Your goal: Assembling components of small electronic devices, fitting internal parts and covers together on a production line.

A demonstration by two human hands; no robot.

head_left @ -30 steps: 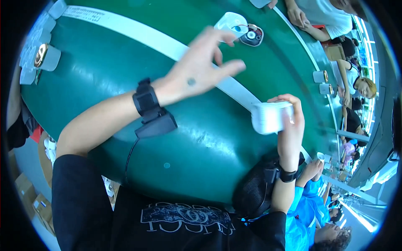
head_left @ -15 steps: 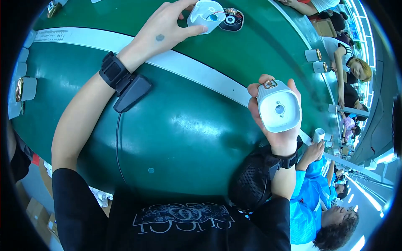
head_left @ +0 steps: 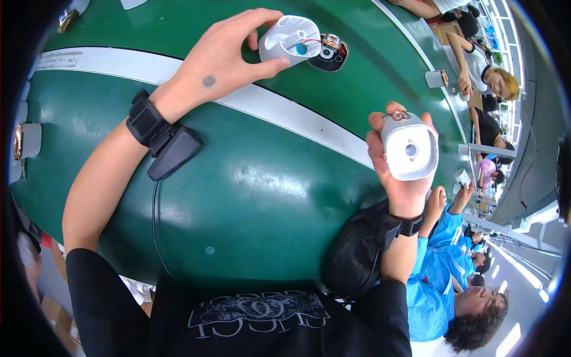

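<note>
At the far side of the green table, my left hand grips a white hollow plastic housing by its sides, thumb and fingers round it. Thin wires and a blue round part show inside its open end. Touching or close to its right lies a black oval base with a circuit and ring-shaped part, which the wires seem to join. My right hand is wrapped round a second white housing, held up on the right. That housing's open end faces me, showing a central hole, and a copper-coloured piece sits at its upper edge.
A white strip crosses the green table. White units with gold tops stand at the left edge, and another unit at far right. A black mesh bag lies by my right forearm. A co-worker in blue sits at right.
Both hands keep their housings. In the picture, the left hand and its housing sit slightly lower, and the right hand sits further right; the whole view has shifted a little.
</note>
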